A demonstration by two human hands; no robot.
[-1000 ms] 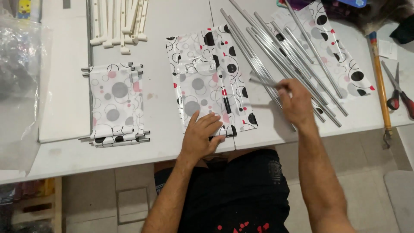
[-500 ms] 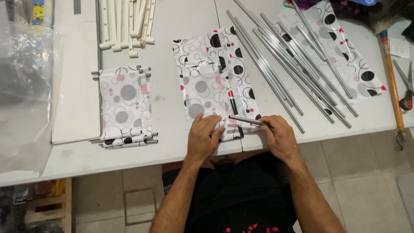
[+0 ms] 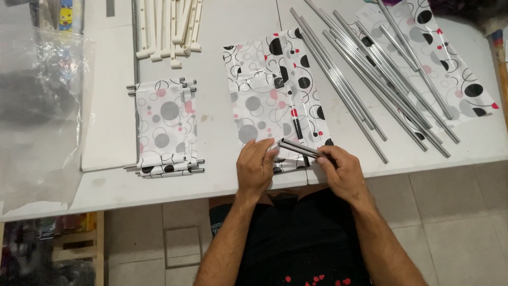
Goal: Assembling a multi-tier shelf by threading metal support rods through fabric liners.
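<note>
Lying leftmost, clear bag (image 3: 45, 106); rolled fabric (image 3: 165, 127) on rods. Left hand (image 3: 255, 168) presses fabric sheet (image 3: 272, 100), fingers together. Short rods (image 3: 299, 149), axis sloping up-left to down-right, pinched by right hand (image 3: 344, 170). Long rods (image 3: 370, 79) rightward.

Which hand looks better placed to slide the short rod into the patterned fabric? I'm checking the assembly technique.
Probably right: the right hand grips the short metal rod, while the left hand pins the patterned fabric.
</note>
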